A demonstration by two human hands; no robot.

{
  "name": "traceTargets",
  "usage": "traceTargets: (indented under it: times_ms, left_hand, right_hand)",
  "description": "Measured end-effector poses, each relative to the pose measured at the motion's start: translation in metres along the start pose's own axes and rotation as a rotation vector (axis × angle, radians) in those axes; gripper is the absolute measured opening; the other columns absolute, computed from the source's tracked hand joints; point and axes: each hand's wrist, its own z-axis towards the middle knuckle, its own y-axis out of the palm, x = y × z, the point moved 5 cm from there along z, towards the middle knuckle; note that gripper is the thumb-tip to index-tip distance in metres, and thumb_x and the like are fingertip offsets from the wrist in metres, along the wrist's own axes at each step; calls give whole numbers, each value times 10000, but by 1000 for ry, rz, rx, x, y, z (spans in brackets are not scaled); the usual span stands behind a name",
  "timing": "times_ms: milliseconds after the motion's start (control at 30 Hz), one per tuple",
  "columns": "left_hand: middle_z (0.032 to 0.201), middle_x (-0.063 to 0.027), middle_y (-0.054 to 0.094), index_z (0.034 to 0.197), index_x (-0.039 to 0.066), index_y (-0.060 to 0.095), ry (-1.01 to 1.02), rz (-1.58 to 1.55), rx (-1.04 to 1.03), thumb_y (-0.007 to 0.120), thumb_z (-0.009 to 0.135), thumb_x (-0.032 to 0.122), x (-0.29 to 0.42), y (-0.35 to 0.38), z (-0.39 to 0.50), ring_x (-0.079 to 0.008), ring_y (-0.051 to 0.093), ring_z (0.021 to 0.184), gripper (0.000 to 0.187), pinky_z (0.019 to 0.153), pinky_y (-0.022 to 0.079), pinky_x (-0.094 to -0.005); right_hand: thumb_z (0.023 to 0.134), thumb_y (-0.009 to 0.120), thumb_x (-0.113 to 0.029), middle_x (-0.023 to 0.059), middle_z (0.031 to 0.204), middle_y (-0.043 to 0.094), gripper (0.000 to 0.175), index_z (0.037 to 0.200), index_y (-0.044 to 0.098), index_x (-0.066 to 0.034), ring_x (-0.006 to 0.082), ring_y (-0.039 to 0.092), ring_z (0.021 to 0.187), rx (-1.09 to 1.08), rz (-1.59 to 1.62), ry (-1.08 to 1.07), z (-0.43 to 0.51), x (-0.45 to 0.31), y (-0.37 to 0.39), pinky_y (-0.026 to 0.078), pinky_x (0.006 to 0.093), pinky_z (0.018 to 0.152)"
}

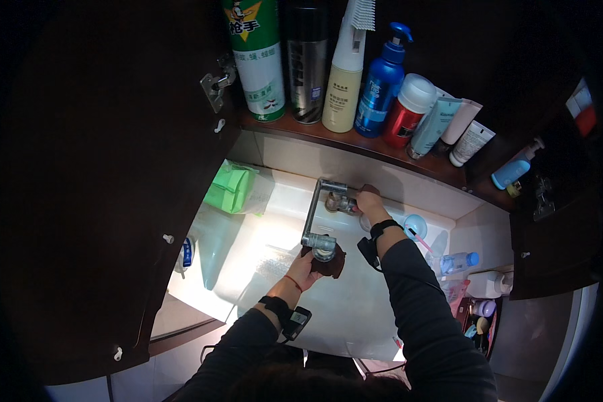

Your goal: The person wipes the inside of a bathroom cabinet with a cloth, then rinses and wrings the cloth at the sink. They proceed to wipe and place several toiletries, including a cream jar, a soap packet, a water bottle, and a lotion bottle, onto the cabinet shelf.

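Observation:
My left hand (304, 269) grips a dark brown cloth (335, 264) under the outlet of a metal swing-arm faucet (311, 211), above a white washbasin (331, 311). The fingers are partly hidden by the cloth and the faucet head. At the basin's back, my right hand (371, 202) is closed around a dark brown item (369, 189), perhaps another cloth, beside the handle end of the faucet base (339, 202). What its fingertips touch is hidden. Both wrists wear black straps with small devices.
Several bottles, cans and tubes stand on a brown shelf (301, 128) above the basin. A green packet (229, 191) lies at the back left. On the right are a light blue cup (414, 225) with a pink-handled brush, and a plastic bottle (455, 263). Dark cabinet doors flank both sides.

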Motion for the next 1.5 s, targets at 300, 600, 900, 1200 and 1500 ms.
traceTargets:
  times_ms: [300,600,900,1200,1500]
  left_hand:
    - [1219,-77,597,1285,162,492,2,-49,40,472,993,183,-4,-3,1,-249,612,1083,293,884,544,-422]
    - [1130,-65,630,1281,178,482,-4,-29,16,528,965,199,-6,-9,4,-229,649,985,320,762,564,-387]
    - [1001,-11,649,1205,196,517,18,26,60,510,962,245,1,-6,13,-168,660,829,248,583,516,-309]
    - [957,-55,621,1173,167,517,93,88,157,451,945,116,2,1,15,-203,648,826,243,606,556,-331]
    - [956,-64,604,1048,125,556,-1,11,71,427,993,316,-18,-4,14,-210,611,864,237,670,517,-369]
  right_hand:
    - [943,514,-186,165,893,692,250,1013,619,29,229,683,593,63,7,-102,-14,-4,-4,554,330,551]
    - [943,508,-256,192,866,683,291,966,641,2,334,672,835,368,-89,-240,-30,29,16,523,418,747]
    - [988,421,-460,79,1090,635,497,1210,569,-40,230,622,917,-406,966,201,-177,51,104,489,320,821]
    - [757,721,-88,144,1063,606,415,1135,576,2,303,562,1060,258,667,-484,-226,21,80,456,377,921]
    - [885,558,-88,179,1085,584,199,1060,613,-12,348,551,1047,164,567,-652,-222,-2,95,437,396,920]
